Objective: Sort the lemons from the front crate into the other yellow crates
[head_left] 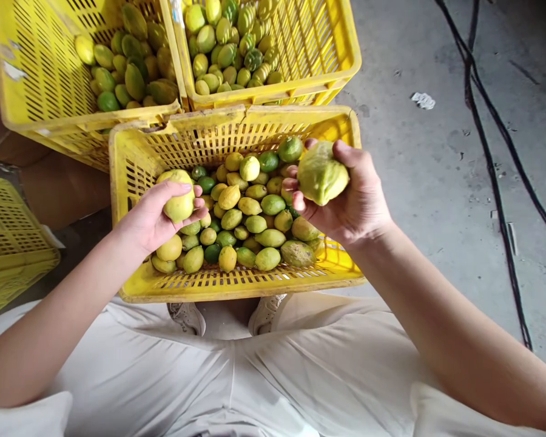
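Observation:
A yellow plastic crate [236, 291] stands right in front of my knees, with many green and yellow lemons [250, 206] heaped in it. Over its left side my left hand [152, 215] is closed around a yellow-green lemon [179, 203]. My right hand [359, 200], raised above the crate's right side, grips a larger, bumpy pale-green lemon [322, 173] with fingers and thumb around it. Below that hand, a big brownish-green fruit [297, 254] lies at the heap's right edge.
Behind are two more yellow crates: the left one [36, 67] holds larger green fruit, the right one [318, 45] smaller green fruit. Another yellow crate [13, 243] is at far left, beside brown cardboard [59, 188]. Black cables [491, 158] cross the concrete floor [414, 182] at right.

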Motion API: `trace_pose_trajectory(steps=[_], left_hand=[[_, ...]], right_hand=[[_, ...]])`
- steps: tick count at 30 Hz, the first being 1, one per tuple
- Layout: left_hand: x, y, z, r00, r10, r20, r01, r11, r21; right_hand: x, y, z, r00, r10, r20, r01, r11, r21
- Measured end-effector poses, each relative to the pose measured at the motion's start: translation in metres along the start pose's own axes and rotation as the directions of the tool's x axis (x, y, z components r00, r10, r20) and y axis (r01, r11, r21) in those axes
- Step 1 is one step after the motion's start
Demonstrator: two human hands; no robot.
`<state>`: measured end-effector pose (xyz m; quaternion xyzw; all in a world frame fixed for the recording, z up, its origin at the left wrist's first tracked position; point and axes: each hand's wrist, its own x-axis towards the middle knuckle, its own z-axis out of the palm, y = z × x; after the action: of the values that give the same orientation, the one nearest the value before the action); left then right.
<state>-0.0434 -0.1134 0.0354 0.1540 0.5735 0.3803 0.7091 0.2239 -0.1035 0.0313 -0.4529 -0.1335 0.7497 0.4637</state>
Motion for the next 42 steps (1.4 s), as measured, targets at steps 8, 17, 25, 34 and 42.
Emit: trace_pose_trajectory(steps=[8,17,25,34,42], left_hand=[[-0.002,0.006,0.009,0.997,-0.028,-0.066,0.016,0.984,-0.177],[-0.003,0.001,0.007,0.998,-0.05,-0.023,0.05,0.999,-0.013],[-0.004,0.005,0.005,0.999,-0.038,-0.029,0.036,0.997,-0.062],[-0.01,0.001,0.007,0.993,-0.001,0.115,0.0,1.0,0.014],[-0.011,0.0,0.005,0.992,-0.024,0.124,0.019,0.999,0.045]], right_hand=[[0.0,-0.005,0.0,0.999,0.023,0.048,-0.019,0.996,-0.085],[-0.006,0.002,0.011,0.997,0.056,0.06,-0.05,0.994,-0.095],[-0.004,0.011,0.002,0.992,0.058,0.108,-0.033,0.975,-0.22],[-0.01,0.01,0.012,0.981,0.092,0.169,-0.063,0.984,-0.165],[-0.012,0.022,0.013,0.981,0.111,0.159,-0.076,0.975,-0.207]])
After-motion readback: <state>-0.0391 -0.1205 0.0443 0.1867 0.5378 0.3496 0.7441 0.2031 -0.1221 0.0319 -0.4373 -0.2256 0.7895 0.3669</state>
